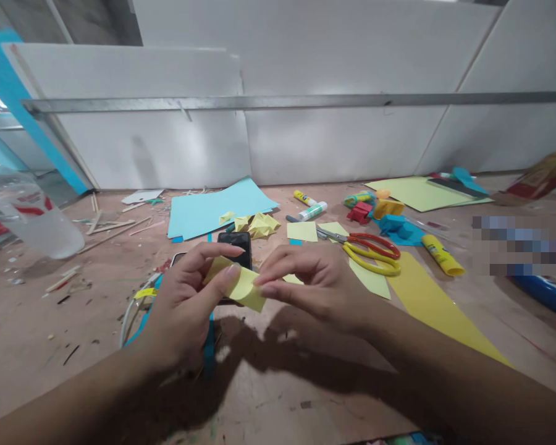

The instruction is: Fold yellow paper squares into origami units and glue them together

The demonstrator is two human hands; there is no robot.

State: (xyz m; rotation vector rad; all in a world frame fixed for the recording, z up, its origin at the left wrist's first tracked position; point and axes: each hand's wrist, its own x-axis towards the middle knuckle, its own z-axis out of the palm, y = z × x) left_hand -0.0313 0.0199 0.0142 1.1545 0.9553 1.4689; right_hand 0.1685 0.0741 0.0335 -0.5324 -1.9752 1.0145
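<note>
Between my two hands, above the table, is a small piece of folded yellow paper [248, 293]. My left hand [185, 296] grips its left part between thumb and fingers. At the paper's right edge, my right hand [312, 281] pinches it with thumb and fingertips. A dark phone [235, 240] lies behind the paper, partly covered by my left hand. Just beyond are several folded yellow paper pieces [262, 225]. Flat yellow paper squares [302, 232] and scissors [370, 247] with red and yellow handles lie beyond my right hand.
Light blue sheets [217, 207] lie at the back, near glue sticks [312, 211]. A plastic bottle [41, 216] stands at the left among thin wooden sticks [113, 235]. Folded blue paper [398, 228], a yellow tube [442, 254] and a yellow strip [440, 309] are on the right.
</note>
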